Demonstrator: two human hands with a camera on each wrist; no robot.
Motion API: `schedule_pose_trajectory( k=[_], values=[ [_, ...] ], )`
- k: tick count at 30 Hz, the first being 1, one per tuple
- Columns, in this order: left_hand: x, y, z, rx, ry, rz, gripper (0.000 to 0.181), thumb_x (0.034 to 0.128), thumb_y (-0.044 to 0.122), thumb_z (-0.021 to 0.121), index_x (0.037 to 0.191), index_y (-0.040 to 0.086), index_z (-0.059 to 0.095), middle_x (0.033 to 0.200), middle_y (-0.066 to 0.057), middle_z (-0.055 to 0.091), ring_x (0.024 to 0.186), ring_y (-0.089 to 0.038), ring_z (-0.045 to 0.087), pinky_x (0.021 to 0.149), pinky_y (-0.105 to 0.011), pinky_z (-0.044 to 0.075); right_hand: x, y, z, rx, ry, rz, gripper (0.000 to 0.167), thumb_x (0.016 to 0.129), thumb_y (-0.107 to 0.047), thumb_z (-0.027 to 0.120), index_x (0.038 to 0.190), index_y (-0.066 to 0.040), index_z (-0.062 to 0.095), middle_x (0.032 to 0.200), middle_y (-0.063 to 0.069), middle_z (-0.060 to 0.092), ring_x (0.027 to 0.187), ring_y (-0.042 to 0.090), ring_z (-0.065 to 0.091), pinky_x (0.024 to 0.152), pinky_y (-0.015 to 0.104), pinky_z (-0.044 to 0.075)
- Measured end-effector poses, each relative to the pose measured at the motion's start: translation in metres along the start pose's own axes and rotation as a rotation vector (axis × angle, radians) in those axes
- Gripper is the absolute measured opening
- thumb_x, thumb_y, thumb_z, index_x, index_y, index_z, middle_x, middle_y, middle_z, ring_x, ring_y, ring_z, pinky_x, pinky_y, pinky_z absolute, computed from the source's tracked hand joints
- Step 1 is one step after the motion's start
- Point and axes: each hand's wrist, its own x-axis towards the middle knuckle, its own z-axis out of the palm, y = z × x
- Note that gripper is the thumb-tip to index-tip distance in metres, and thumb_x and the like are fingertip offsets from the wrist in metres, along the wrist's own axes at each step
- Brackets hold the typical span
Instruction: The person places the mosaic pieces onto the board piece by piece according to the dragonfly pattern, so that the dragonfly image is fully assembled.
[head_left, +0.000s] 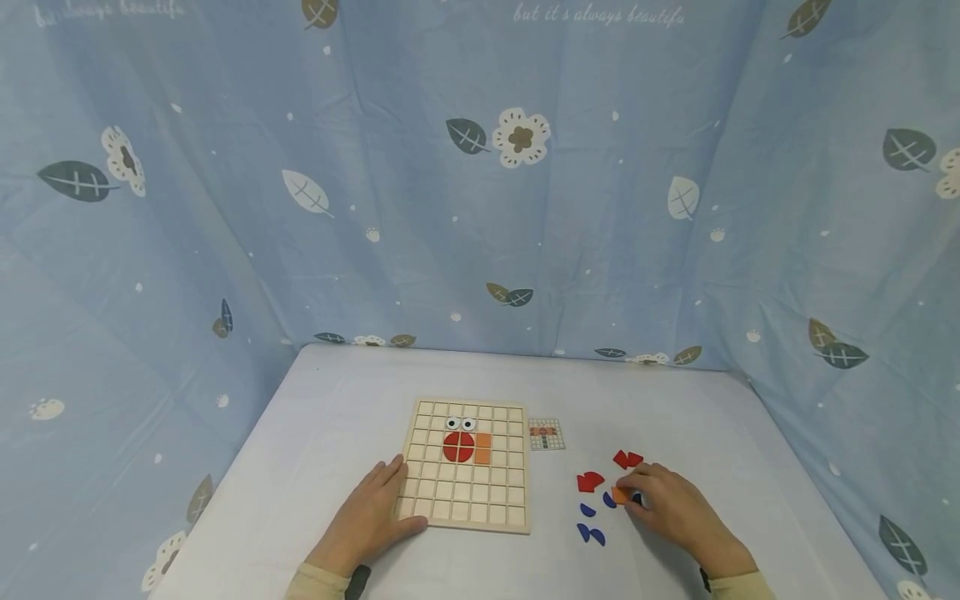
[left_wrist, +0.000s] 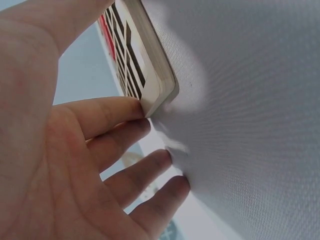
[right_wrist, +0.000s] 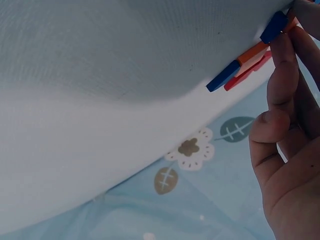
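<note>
A wooden grid board (head_left: pixel 462 528) holds two eye pieces (head_left: pixel 461 423), a red disc of quarter pieces (head_left: pixel 459 447) and an orange block (head_left: pixel 483 448). My left hand (head_left: pixel 367 518) rests at its near left corner, fingers extended; the left wrist view shows the fingertips (left_wrist: pixel 142 112) touching the board's edge (left_wrist: pixel 155 65). To the right, my right hand (head_left: pixel 678 512) has thumb and fingertips pinching at an orange piece (head_left: pixel 620 495) among the loose pieces. In the right wrist view, a blue piece (right_wrist: pixel 274 27) is beside those fingertips, partly hiding what they hold.
A small pattern card (head_left: pixel 547 434) lies against the board's right side. Loose red pieces (head_left: pixel 590 481) and blue half-round pieces (head_left: pixel 588 510) are scattered between the board and my right hand. A patterned blue curtain (head_left: pixel 420 233) surrounds the white table (head_left: pixel 337 408).
</note>
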Motion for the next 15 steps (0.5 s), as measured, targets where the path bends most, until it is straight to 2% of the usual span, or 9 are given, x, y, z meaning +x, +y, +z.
schedule_pose_trajectory(
  k=[15],
  values=[
    [0.0005, -0.0032, 0.0011, 0.003, 0.007, 0.01, 0.096, 0.079, 0.058, 0.08, 0.143, -0.008, 0.051, 0.153, -0.021, 0.046, 0.139, -0.045, 0.043, 0.117, -0.052, 0.036, 0.0021, -0.0019, 0.001, 0.043, -0.021, 0.022, 0.028, 0.075, -0.025, 0.091, 0.1, -0.023, 0.079, 0.109, -0.001, 0.07, 0.106, 0.025, 0.066, 0.095, 0.053, 0.056]
  ],
)
